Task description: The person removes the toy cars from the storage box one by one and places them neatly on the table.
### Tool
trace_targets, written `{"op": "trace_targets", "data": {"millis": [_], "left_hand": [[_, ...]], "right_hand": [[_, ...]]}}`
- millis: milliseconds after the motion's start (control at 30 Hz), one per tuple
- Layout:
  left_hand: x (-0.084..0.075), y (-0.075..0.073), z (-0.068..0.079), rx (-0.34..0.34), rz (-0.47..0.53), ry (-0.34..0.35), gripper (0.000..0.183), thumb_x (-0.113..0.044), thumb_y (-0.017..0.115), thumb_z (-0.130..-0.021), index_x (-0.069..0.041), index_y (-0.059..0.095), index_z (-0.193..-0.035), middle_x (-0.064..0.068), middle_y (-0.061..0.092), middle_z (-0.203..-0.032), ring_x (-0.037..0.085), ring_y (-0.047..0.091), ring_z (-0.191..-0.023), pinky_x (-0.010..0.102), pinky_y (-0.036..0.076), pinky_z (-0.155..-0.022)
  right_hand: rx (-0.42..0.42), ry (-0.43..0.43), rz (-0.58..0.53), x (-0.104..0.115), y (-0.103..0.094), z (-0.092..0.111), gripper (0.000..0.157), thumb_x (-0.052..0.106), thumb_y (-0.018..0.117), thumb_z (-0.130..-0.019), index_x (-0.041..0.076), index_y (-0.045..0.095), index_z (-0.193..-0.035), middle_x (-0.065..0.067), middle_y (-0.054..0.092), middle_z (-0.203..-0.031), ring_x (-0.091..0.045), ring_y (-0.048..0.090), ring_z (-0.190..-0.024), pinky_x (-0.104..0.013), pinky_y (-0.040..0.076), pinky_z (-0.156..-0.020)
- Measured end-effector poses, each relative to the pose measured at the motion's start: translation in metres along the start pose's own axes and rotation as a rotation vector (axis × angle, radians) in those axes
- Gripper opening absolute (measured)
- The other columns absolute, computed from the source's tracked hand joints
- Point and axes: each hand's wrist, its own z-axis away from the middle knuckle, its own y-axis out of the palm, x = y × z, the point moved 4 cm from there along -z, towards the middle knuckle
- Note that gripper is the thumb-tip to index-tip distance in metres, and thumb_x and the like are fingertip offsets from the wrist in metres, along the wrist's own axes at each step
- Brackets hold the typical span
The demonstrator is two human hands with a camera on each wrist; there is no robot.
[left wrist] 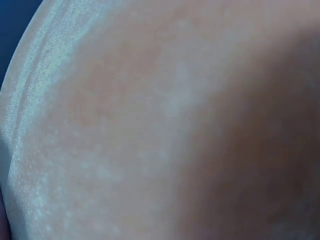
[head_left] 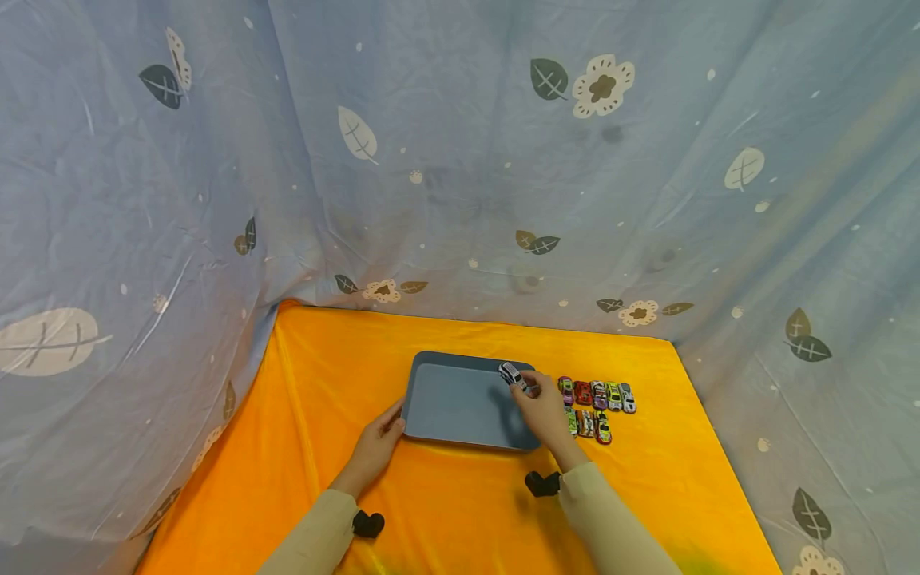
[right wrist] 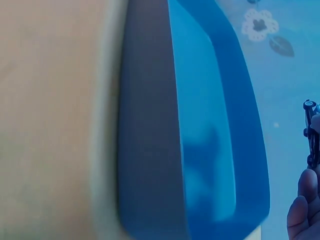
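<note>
A shallow grey-blue tray (head_left: 460, 399) lies on the orange cloth. At its left side my left hand (head_left: 375, 449) grips the rim near the front corner. My right hand (head_left: 542, 409) pinches a white-and-black toy car (head_left: 512, 375) above the tray's right part, and a shadow falls on the tray floor below. From the right wrist, the tray wall (right wrist: 150, 120) stands close, with the toy car (right wrist: 312, 135) and fingertips at the right edge. The left wrist view holds mostly blurred skin and a bit of sleeve.
Right of the tray, several colourful toy cars stand in two rows, among them a yellow-green car (head_left: 614, 396) and a silver one (head_left: 628, 398); my right hand partly covers the nearest. Patterned blue-grey curtains (head_left: 460, 200) enclose the orange cloth (head_left: 345, 359) at the back and sides.
</note>
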Motion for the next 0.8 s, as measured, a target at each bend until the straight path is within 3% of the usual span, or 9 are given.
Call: {"op": "trace_targets", "data": {"millis": [167,400,567,700,800], "left_hand": [[-0.013,0.001,0.006,-0.007,0.022,0.013,0.049,-0.017,0.049,-0.103,-0.015,0.039,-0.15,0.011,0.038,-0.151,0.034,0.037,-0.136,0.055,0.031,-0.108],[0.011,0.001,-0.003,0.003,-0.01,0.008,0.049,-0.025,0.05,-0.102,-0.026,0.038,-0.15,0.003,0.038,-0.151,0.027,0.038,-0.136,0.048,0.034,-0.109],[0.015,0.0,-0.005,0.0,-0.006,0.011,0.048,-0.026,0.05,-0.102,-0.029,0.039,-0.15,0.0,0.038,-0.151,0.025,0.038,-0.136,0.048,0.034,-0.109],[0.01,0.0,-0.003,-0.001,-0.006,0.016,0.049,-0.024,0.049,-0.103,-0.026,0.038,-0.15,0.004,0.038,-0.151,0.027,0.037,-0.137,0.049,0.033,-0.109],[-0.003,0.0,0.002,0.001,-0.002,0.022,0.049,-0.02,0.049,-0.103,-0.018,0.038,-0.15,0.009,0.037,-0.151,0.031,0.036,-0.137,0.051,0.033,-0.108]], "right_hand": [[-0.063,0.033,0.032,-0.019,-0.02,0.008,0.037,0.033,0.069,-0.091,0.013,0.065,-0.121,-0.005,0.058,-0.107,-0.022,0.051,-0.082,-0.03,0.047,-0.063],[-0.1,0.104,0.021,-0.046,-0.048,0.02,0.042,0.035,0.067,-0.092,0.011,0.062,-0.126,-0.008,0.056,-0.113,-0.023,0.051,-0.085,-0.027,0.047,-0.063],[-0.119,0.133,0.015,-0.061,-0.066,0.027,0.044,0.036,0.066,-0.093,0.01,0.06,-0.128,-0.01,0.055,-0.114,-0.023,0.052,-0.083,-0.027,0.048,-0.057],[-0.141,0.153,0.023,-0.071,-0.081,0.032,0.045,0.037,0.064,-0.094,0.01,0.059,-0.13,-0.01,0.055,-0.115,-0.023,0.051,-0.081,-0.027,0.047,-0.054],[-0.17,0.164,0.034,-0.079,-0.093,0.035,0.048,0.036,0.063,-0.094,0.007,0.057,-0.132,-0.011,0.055,-0.117,-0.022,0.052,-0.082,-0.027,0.049,-0.055]]}}
